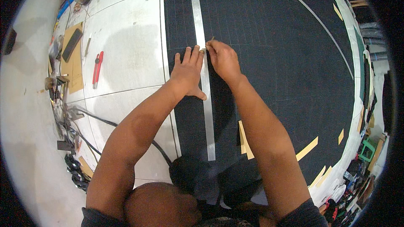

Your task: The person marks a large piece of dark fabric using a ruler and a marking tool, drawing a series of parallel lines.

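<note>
Clock read from the hands. 9 o'clock: red-handled cutter (98, 69) on white tabletop (126, 54); past it brown card (76, 73) with dark oblong block (72, 45). 8 o'clock: black cable (105, 120). 10 o'clock: blue item (69, 2), far edge. Between 2 and 3 o'clock: thin curved strip (322, 19) on the cloth. 4 o'clock: cream strip (307, 148), green frame (367, 150) further out. 5 o'clock: cream pieces (246, 141), close beside right forearm (265, 126), which crosses the cloth. Dark cloth (286, 63): near black, faint pale lines. Metal ruler (208, 134): silver, straight, narrow, hole at 12 o'clock end, lies on cloth running 12 to 6, middle partly covered by left hand. Left hand (187, 73): fingers spread, thumb and fingertips on ruler. Right hand (225, 59): fingers pinched on small brownish thing (212, 39), right beside ruler; kind unclear.
</note>
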The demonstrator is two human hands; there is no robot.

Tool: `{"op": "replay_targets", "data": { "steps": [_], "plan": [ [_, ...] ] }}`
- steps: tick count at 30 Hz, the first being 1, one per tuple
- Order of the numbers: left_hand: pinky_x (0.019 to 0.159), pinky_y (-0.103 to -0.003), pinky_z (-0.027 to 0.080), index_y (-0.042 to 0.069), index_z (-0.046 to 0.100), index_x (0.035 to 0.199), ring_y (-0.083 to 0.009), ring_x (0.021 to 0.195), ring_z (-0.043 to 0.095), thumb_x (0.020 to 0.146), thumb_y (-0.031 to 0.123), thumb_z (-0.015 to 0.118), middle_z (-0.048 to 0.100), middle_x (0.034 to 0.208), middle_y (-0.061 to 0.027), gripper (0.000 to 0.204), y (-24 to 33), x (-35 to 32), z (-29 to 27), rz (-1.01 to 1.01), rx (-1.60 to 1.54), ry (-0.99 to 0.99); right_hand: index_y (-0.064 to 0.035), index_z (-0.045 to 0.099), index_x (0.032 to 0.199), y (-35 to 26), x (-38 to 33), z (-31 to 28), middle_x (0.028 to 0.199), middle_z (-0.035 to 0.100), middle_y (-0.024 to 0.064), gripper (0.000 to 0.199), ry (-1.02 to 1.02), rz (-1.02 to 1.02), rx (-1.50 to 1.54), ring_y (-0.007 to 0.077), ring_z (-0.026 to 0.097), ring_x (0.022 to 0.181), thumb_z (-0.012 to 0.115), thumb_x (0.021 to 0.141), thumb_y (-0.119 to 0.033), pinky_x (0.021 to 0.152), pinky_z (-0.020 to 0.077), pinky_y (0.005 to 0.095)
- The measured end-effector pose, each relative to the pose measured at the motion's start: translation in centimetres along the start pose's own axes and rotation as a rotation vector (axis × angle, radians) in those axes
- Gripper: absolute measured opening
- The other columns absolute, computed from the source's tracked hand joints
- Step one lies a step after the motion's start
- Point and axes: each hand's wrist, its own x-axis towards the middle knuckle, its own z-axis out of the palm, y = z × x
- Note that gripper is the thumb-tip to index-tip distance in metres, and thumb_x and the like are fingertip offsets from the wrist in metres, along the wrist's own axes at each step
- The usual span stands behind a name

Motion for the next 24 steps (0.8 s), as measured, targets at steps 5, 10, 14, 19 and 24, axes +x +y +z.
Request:
{"op": "replay_targets", "data": {
  "steps": [5,10,14,19,24],
  "plan": [
    [0.120,-0.064,0.025,-0.008,0.017,0.158,-0.0473,0.153,0.018,0.047,0.065,0.093,0.016,0.166,-0.0285,0.153,-0.2,0.1,0.0,-0.002,-0.003,-0.004,-0.0035,0.071,0.106,-0.3,0.6,-0.2,0.104,0.073,0.0188,0.016,-0.020,0.062,0.005,0.0371,0.071,0.097,0.061,0.096,-0.011,0.085,0.0565,0.0474],
    [0.121,-0.064,0.024,-0.007,0.017,0.158,-0.0457,0.154,0.018,0.048,0.065,0.093,0.016,0.166,-0.0275,0.153,0.2,0.0,0.0,-0.008,0.009,-0.001,-0.0027,0.069,0.107,-0.7,-2.8,-1.1,0.104,0.072,0.0185,0.015,-0.120,-0.006,-0.125,0.0385,0.069,0.098,0.063,0.093,-0.006,0.086,0.0554,0.0470],
    [0.121,-0.064,0.023,-0.007,0.017,0.159,-0.0443,0.154,0.018,0.048,0.065,0.093,0.016,0.167,-0.0262,0.153,0.1,0.0,-0.1,-0.017,0.009,-0.004,-0.0044,0.066,0.108,-2.7,-11.9,-3.5,0.100,0.069,0.0193,0.023,-0.245,-0.104,-0.040,0.0391,0.066,0.096,0.061,0.085,-0.005,0.088,0.0533,0.0492],
    [0.122,-0.063,0.024,-0.006,0.014,0.159,-0.0441,0.155,0.015,0.045,0.064,0.095,0.014,0.167,-0.0256,0.157,0.1,0.0,-0.2,-0.037,-0.007,-0.040,-0.0034,0.068,0.115,-5.3,-22.7,-6.3,0.107,0.070,0.0176,0.026,-0.391,-0.054,0.042,0.0377,0.067,0.101,0.063,0.089,-0.005,0.092,0.0530,0.0480],
    [0.123,-0.063,0.022,0.006,0.015,0.163,-0.0458,0.155,0.014,0.045,0.068,0.093,0.013,0.167,-0.0263,0.155,-0.6,-0.3,-0.2,-0.010,-0.024,-0.032,0.0003,0.072,0.106,-8.3,-22.7,-10.7,0.105,0.073,0.0174,0.020,-0.050,0.209,0.190,0.0349,0.070,0.102,0.056,0.100,-0.011,0.093,0.0537,0.0454]
  ]
}}
